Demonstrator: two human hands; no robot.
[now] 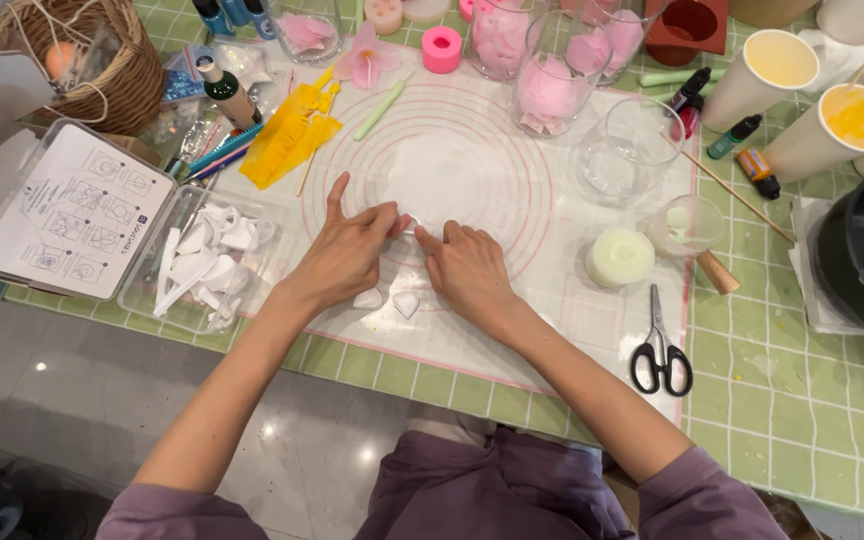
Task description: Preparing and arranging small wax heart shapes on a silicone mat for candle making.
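Both hands (407, 262) press a white sheet (432, 185) (thin, translucent) on the mat (572, 310).

there is one view only, from a camera on the person's head, so no second view shares the scene. it looks steeply down and forward over the near edge of the table (802, 440), from close range, about an arm's reach above it. both forearms enter from the bottom of the frame and meet at centre, where the left hand (347, 255) and right hand (467, 270) sit on the mat (572, 330). the lap fills the bottom centre, floor shows at lower left, and the table's far side runs off the top edge.
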